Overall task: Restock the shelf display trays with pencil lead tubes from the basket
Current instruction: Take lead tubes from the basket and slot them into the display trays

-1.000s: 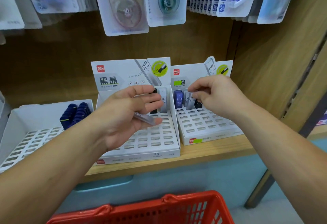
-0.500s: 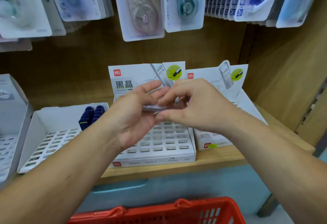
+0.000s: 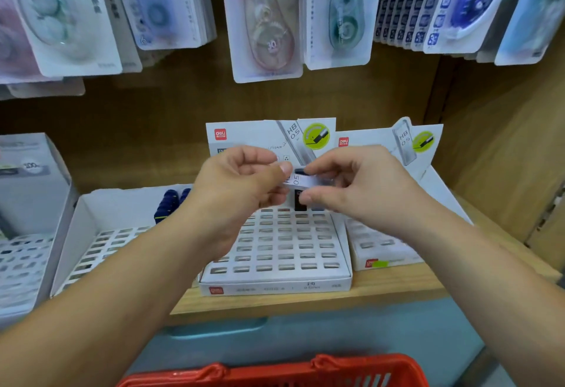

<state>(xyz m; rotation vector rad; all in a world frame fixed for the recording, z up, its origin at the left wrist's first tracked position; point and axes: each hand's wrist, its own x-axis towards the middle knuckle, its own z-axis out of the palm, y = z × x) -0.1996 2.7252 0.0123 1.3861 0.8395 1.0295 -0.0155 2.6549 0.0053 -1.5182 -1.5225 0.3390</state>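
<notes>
Well back in the middle tray (image 3: 275, 287), a black tube (image 3: 300, 201).

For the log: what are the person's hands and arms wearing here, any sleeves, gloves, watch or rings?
The left hand and right hand are ungloved, no rings visible. The left forearm and right forearm are bare to the frame's edge: no sleeve, watch or bracelet in view.
</notes>
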